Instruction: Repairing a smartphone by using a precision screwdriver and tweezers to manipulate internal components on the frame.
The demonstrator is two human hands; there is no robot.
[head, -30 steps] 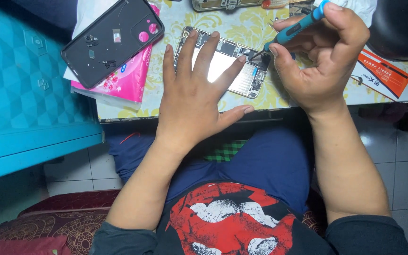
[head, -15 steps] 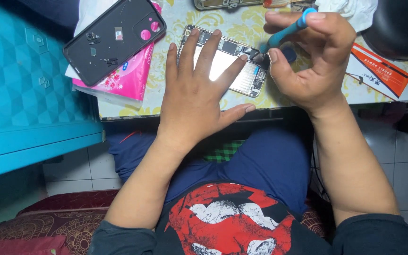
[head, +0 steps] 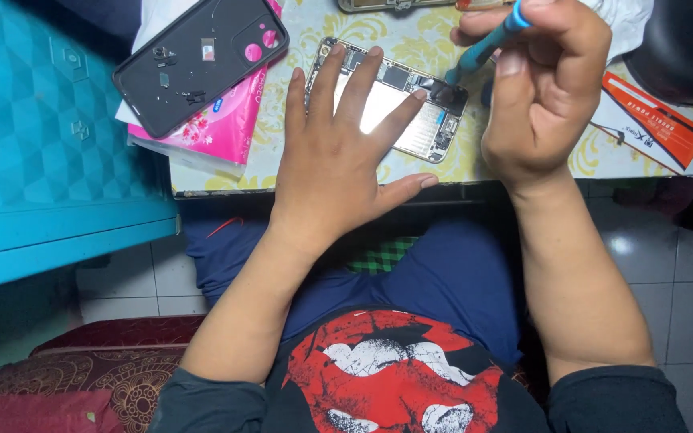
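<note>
An opened phone body (head: 411, 112) with bare circuit parts lies on the table (head: 282, 160) with its yellow patterned cover. My left hand (head: 342, 152) lies flat on the phone body, fingers spread, pinning it down. My right hand (head: 547, 88) grips a small blue screwdriver (head: 487, 44). The screwdriver's tip touches the phone's upper right end, near a black part there.
A black phone back cover (head: 198, 60) with small loose parts on it rests on a pink tissue pack (head: 230, 128) at the left. An orange and white packet (head: 651, 120) lies at the right beside a dark round object (head: 687, 48). A turquoise cabinet (head: 42, 144) stands at the left.
My right hand has shifted slightly and turned around the screwdriver, whose tip stays on the phone's end. My left hand stays flat on the phone.
</note>
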